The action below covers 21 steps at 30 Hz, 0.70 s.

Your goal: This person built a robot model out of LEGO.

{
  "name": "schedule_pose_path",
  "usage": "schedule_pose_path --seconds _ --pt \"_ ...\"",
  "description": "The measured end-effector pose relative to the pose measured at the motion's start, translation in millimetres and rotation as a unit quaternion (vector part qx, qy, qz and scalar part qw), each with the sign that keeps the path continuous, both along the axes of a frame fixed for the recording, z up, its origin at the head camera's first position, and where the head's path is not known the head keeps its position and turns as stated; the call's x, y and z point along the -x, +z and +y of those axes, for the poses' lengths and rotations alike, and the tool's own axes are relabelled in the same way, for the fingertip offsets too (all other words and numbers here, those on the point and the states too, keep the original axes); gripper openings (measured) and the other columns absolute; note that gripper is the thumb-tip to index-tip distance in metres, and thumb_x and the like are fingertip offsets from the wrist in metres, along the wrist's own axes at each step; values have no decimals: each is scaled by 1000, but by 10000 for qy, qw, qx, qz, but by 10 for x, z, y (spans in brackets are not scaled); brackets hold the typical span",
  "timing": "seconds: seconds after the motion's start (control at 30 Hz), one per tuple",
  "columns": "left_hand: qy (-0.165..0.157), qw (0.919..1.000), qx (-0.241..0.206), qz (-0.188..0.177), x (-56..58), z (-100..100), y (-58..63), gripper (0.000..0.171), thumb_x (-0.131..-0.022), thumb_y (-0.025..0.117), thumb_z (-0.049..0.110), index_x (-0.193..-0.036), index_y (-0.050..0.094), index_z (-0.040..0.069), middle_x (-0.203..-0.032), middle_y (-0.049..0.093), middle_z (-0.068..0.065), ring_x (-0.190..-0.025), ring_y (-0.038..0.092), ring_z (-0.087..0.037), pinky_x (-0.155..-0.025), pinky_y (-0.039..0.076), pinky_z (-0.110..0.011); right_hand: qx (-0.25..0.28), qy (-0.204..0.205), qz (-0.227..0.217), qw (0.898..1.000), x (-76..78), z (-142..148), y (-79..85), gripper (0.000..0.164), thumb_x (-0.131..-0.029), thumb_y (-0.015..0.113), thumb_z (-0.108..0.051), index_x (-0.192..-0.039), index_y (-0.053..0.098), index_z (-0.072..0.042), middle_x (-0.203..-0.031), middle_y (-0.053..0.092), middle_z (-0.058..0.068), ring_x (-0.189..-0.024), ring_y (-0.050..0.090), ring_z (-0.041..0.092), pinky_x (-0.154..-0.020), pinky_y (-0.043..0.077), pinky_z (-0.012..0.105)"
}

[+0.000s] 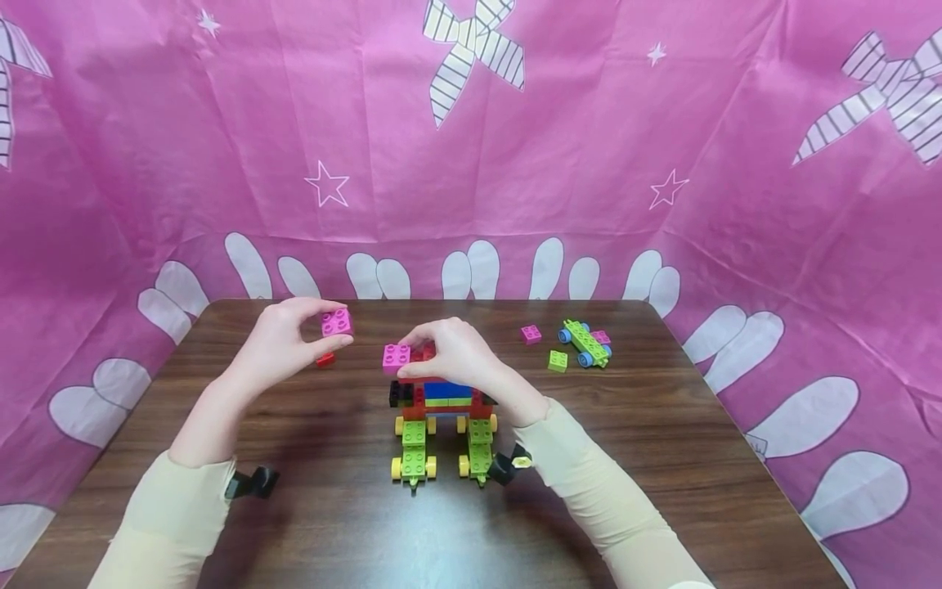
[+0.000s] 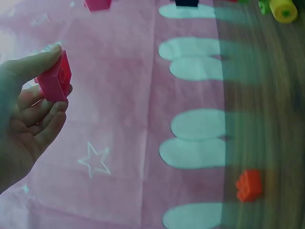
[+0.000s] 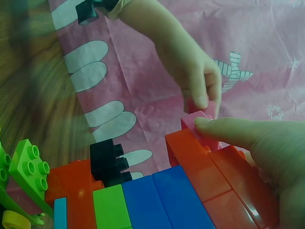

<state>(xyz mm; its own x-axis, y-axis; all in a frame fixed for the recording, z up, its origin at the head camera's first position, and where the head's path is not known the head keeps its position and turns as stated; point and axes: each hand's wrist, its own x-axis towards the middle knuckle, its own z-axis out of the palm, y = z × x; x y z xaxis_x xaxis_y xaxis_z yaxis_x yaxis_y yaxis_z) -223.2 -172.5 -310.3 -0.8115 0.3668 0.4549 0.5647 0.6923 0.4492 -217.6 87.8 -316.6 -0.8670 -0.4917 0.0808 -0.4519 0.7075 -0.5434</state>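
My left hand pinches a square pink brick between thumb and fingers, up in the air left of a built block model. The left wrist view shows that brick side-on. Over the model's top, my right hand pinches another pink brick at the left end of the red bricks. In the right wrist view the thumb lies along this pink brick, beside the red bricks. Below are blue bricks, a black brick and two green wheeled bases. My right hand partly hides the top.
A red brick lies on the wooden table behind the left hand. Toward the back right are a pink brick, a green brick and a green car base with blue wheels, another pink brick behind it.
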Motion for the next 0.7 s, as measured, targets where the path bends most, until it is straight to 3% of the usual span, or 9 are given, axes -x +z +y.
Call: schedule_pose_path --seconds 0.2,0.5,0.7 --pt "-242 9994 -39 231 -113 155 31 43 -76 84 21 -113 70 3 -103 73 -13 -95 67 -29 -80 55 -46 21 17 27 10000 4 1 -6 39 -81 80 -36 -113 73 -15 -105 74 0 -88 63 12 -76 52 22" --pt "-454 9990 -22 56 -227 298 7 44 -77 84 22 -115 70 5 -105 72 -9 -88 63 -20 -69 52 -35 -18 28 64 10000 2 8 -11 40 -81 80 -36 -114 73 -15 -106 74 0 -92 64 13 -80 54 25" --pt "-612 9981 -67 -102 -258 365 -34 44 -77 84 22 -115 70 5 -108 72 -9 -97 65 -24 -80 56 -42 3 57 71 10000 6 7 -13 40 -81 80 -36 -115 73 -16 -107 74 -1 -95 65 13 -82 54 27"
